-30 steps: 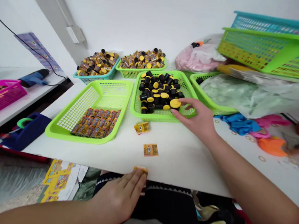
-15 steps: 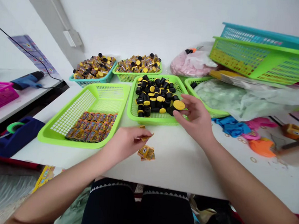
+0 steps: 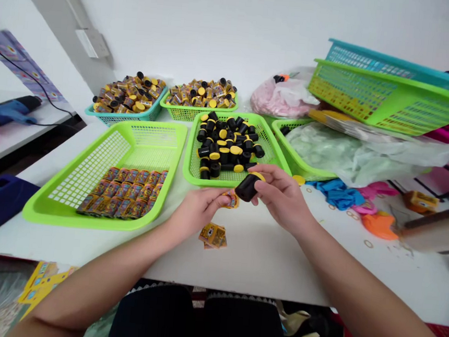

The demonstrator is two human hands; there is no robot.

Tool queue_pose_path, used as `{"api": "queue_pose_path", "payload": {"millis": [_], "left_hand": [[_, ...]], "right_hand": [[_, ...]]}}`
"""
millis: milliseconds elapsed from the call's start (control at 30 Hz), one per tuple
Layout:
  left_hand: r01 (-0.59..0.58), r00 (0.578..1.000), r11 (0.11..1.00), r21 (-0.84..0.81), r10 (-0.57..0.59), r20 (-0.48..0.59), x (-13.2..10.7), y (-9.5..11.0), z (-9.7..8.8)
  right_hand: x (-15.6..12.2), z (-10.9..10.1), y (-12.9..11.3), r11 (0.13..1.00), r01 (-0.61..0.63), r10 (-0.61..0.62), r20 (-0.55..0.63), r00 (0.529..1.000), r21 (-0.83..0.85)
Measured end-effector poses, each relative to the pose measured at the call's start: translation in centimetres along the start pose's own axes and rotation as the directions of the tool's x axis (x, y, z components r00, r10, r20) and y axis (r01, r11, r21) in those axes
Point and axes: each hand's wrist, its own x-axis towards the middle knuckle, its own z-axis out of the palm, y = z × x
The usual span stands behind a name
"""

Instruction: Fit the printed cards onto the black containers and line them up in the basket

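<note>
Your right hand (image 3: 282, 201) has now pulled a black yellow-capped bottle (image 3: 247, 187) clear of the green basket (image 3: 207, 181), gripping it above the desk (image 3: 263, 266), and your left hand (image 3: 197, 210) pinches a small printed packet (image 3: 230, 199) right beside it. Both grips are full.

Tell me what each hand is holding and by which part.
The right hand holds a black bottle at its yellow-capped end; the left hand pinches a small printed wrapper by one edge, partly hidden.

Left hand (image 3: 199, 210) and right hand (image 3: 282, 199) now meet, seemingly, at a black vial (image 3: 247, 187).
</note>
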Motion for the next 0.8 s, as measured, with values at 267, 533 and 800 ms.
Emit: {"api": "queue_pose_path", "payload": {"millis": [267,533,800], "left_hand": [[-0.037,0.995,0.994,-0.104,0.027,-0.099,-0.6,-0.1,-0.5],[0.088,0.996,0.923,-0.375,-0.089,0.017,-0.8,0.1,-0.1],[-0.131,0.972,0.991,0.011,0.131,-0.194,-1.1,-1.0,0.1]], "right_hand": [[0.1,0.6,-0.4,0.991,-0.102,0.101,-0.018,0.995,-0.081],[-0.3,1.0,-1.2,0.935,-0.168,0.165,-0.035,0.986,-0.312],[-1.0,1.5,-1.2,0.835,0.028,-0.017,0.024,1.000,-0.550]]}}
